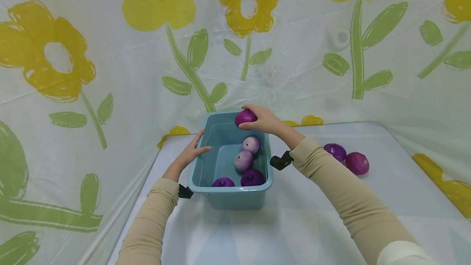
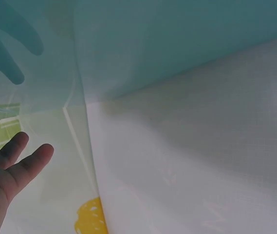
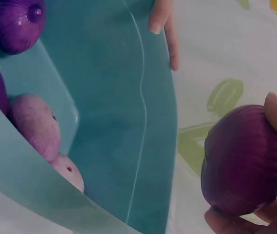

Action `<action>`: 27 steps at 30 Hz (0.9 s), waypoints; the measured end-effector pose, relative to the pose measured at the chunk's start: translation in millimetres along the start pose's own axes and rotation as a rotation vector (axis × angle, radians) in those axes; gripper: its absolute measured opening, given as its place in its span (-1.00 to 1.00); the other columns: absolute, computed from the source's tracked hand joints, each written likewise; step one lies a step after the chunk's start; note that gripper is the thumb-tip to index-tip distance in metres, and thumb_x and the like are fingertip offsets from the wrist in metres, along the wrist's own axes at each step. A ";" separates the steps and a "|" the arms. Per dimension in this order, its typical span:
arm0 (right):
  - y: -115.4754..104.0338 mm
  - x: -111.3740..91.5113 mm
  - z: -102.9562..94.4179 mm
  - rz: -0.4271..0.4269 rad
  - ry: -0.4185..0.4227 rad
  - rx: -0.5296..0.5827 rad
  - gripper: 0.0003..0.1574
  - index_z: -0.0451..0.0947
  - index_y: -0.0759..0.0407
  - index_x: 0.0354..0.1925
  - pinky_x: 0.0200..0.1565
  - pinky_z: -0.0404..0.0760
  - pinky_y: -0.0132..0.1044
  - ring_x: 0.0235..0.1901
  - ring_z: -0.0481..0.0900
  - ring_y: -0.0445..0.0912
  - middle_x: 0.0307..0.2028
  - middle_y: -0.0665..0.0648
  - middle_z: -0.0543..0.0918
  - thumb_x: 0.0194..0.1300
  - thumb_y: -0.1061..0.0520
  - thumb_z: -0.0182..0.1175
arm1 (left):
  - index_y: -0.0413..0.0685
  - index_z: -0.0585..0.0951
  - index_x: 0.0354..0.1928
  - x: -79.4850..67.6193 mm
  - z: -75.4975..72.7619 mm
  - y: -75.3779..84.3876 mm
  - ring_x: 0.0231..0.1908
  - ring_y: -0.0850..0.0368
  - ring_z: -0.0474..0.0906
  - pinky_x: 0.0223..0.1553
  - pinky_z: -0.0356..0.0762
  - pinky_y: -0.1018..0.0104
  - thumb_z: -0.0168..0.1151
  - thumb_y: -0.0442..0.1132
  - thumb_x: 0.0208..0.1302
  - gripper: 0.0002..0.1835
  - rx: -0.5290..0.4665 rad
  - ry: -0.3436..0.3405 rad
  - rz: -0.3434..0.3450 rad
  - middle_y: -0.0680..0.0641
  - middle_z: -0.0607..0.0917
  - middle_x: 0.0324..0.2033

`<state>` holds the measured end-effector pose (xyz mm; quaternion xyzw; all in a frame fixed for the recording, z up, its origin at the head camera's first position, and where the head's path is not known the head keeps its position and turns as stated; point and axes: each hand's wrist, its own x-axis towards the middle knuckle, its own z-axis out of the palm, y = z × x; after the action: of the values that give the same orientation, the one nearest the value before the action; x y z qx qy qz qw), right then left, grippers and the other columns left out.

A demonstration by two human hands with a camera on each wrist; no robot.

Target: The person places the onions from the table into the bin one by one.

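My right hand grips a purple onion above the far end of a blue plastic tub. In the right wrist view the same onion sits between thumb and fingers, apart from the tub wall. My left hand rests at the tub's left rim with its fingers spread; the left wrist view shows those fingers extended beside the wall. Inside the tub, along the right side and near end, lie two pale purple onions and two dark purple ones.
On the table right of the tub, a dark purple onion and a redder onion lie side by side, near my right forearm. A flower-printed curtain stands behind the table and at its sides.
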<state>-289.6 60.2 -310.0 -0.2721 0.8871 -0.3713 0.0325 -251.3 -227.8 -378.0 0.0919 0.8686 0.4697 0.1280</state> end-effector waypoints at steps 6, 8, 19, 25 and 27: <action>-1.3 -1.4 4.0 0.020 -0.041 0.029 -0.12 0.08 0.13 0.35 0.16 0.34 0.04 0.21 0.29 0.19 0.29 0.28 0.25 0.18 -0.09 0.19 | 0.05 -0.22 0.44 -0.8 -0.2 1.2 0.35 -0.31 -0.14 0.23 -0.06 -0.29 0.04 -0.07 0.26 -0.14 -0.005 -0.006 0.001 -0.22 -0.17 0.41; -1.7 -2.2 2.7 0.037 -0.040 0.040 -0.11 0.06 0.11 0.37 0.14 0.35 0.05 0.20 0.29 0.20 0.29 0.29 0.23 0.19 -0.10 0.18 | 0.06 -0.22 0.44 -0.3 -0.2 0.8 0.36 -0.30 -0.15 0.23 -0.08 -0.29 0.04 -0.06 0.26 -0.14 -0.007 -0.004 -0.001 -0.21 -0.18 0.42; 10.6 -18.5 -18.3 0.066 -0.011 0.037 -0.11 0.03 0.06 0.38 0.15 0.30 0.12 0.23 0.23 0.21 0.30 0.26 0.22 0.22 -0.16 0.13 | 0.07 -0.21 0.44 -2.8 0.2 2.2 0.36 -0.29 -0.17 0.23 -0.10 -0.30 0.04 -0.06 0.25 -0.15 0.002 -0.002 -0.007 -0.21 -0.17 0.42; 30.2 -39.8 -40.8 0.060 0.015 -0.008 -0.08 0.02 0.11 0.38 0.15 0.27 0.17 0.22 0.23 0.22 0.30 0.30 0.21 0.21 -0.17 0.14 | 0.07 -0.21 0.44 -3.3 0.9 2.7 0.37 -0.28 -0.19 0.24 -0.13 -0.30 0.04 -0.06 0.25 -0.15 -0.004 0.001 -0.010 -0.20 -0.18 0.42; 38.0 -47.7 -49.9 0.064 0.033 -0.025 -0.07 0.03 0.15 0.38 0.15 0.25 0.19 0.21 0.23 0.24 0.29 0.32 0.21 0.21 -0.17 0.14 | 0.07 -0.21 0.44 -3.8 1.1 4.0 0.37 -0.28 -0.19 0.24 -0.13 -0.30 0.05 -0.06 0.25 -0.14 -0.005 0.002 -0.012 -0.20 -0.18 0.42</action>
<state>-279.4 138.3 -306.6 -0.2378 0.9004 -0.3634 0.0265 -247.3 -225.9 -374.7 0.0862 0.8680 0.4713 0.1303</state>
